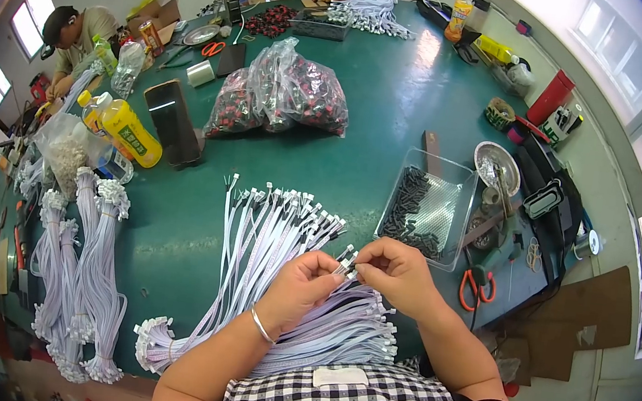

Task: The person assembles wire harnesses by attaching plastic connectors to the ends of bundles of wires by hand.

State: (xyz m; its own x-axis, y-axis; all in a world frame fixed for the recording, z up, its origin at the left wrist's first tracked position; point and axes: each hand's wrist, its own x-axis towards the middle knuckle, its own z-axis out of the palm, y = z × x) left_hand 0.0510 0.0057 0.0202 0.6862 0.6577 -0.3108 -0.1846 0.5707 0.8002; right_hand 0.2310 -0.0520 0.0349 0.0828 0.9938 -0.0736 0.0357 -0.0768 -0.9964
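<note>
Apparently for fine control, the left hand (299, 284) pinches a white connector (348, 261) above the fanned cables (269, 230) while the right hand (398, 278) pinches its other end, the tray (455, 205) of black pieces (409, 199) lying just beyond, presumably for easy reach.

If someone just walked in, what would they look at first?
Probably the red-and-black pieces bulging in clear plastic near the middle of the green table. Next, the long white cables fanned out beneath the person's left hand and right hand, with bundled cables at left.
</note>
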